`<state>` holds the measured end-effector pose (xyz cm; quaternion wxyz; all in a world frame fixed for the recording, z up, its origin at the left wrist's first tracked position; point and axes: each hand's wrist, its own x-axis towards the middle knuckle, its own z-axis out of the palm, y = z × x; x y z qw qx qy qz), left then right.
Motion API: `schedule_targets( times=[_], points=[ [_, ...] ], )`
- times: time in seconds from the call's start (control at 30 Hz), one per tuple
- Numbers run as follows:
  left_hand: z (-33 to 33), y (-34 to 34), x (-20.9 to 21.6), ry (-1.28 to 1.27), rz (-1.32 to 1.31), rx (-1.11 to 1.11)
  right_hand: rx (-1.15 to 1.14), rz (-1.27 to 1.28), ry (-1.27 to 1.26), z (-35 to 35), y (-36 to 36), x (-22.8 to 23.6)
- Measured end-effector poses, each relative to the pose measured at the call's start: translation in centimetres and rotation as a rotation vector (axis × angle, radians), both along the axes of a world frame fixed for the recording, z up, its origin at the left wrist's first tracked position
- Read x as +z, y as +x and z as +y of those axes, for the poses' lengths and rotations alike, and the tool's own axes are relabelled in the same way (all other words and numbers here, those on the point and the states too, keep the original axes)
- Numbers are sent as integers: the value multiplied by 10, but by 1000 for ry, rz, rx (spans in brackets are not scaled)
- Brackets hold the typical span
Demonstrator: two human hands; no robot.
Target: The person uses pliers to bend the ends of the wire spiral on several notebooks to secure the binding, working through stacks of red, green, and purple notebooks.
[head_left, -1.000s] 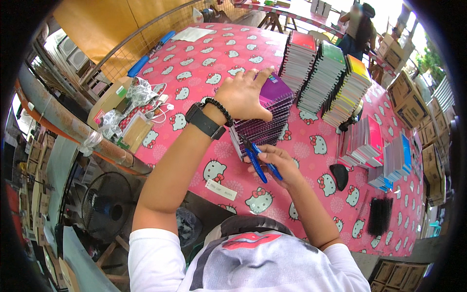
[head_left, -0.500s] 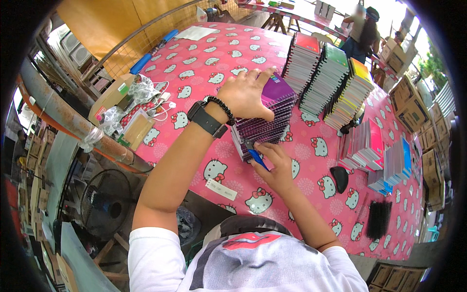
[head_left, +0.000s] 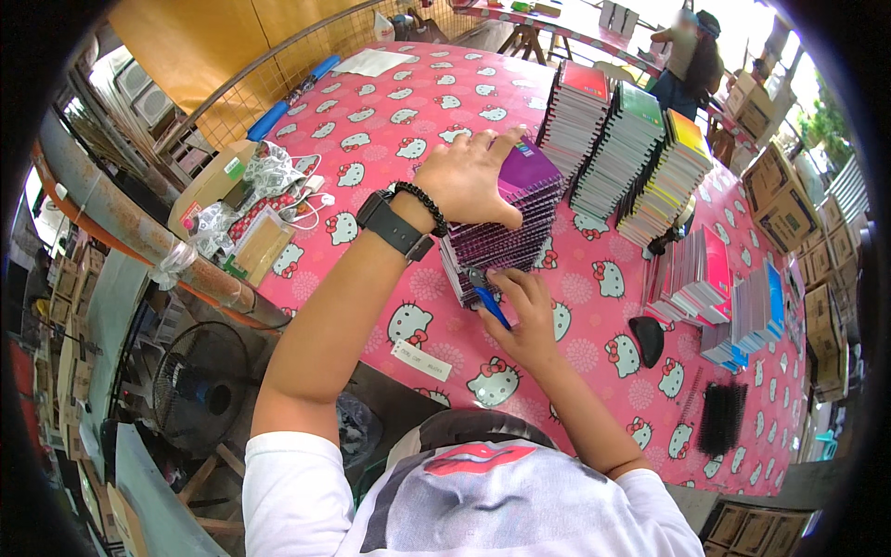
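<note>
A stack of purple spiral notebooks [head_left: 531, 171] stands in the middle of the table, its black coil bindings facing me. My left hand [head_left: 469, 181] lies across its top and left side with fingers spread, thumb toward the coils. In my right hand [head_left: 525, 320] is a pair of blue-handled pliers [head_left: 490, 303]. The pliers' metal jaws are against the coils low on the stack, near its bottom left corner; whether they bite on a wire is too small to tell.
Tall stacks of red [head_left: 583, 84], green [head_left: 639, 110] and yellow [head_left: 689, 136] notebooks stand right of the purple one. Pink [head_left: 713, 269] and blue notebooks [head_left: 772, 297], a black pouch-like object [head_left: 647, 341] and black coils [head_left: 723, 418] lie nearer right. A paper slip [head_left: 422, 360] is in front.
My right hand and the pliers have shifted very slightly at the lower coils. My left hand stays on the stack.
</note>
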<state>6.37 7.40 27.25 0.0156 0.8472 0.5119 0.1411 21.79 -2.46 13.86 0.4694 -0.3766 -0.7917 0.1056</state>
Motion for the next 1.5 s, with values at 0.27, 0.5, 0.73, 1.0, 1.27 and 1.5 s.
schedule_targets(
  times=[0.27,0.5,0.73,1.0,1.27,1.5],
  points=[
    [1,-1,-3,26,-7,-14,427,663,-1145,8,10,-11],
    [2,-1,-2,20,5,-6,52,68,-95,0,4,-14],
    [1,1,-1,10,1,-6,24,-5,-31,2,-1,-12],
    [-1,0,-1,11,1,-4,262,479,-865,-2,3,-11],
    [-1,0,-1,2,15,11,-15,-61,-72,-3,-1,-12],
    [-2,1,0,6,17,10,211,315,-712,-3,5,-23]
  ],
)
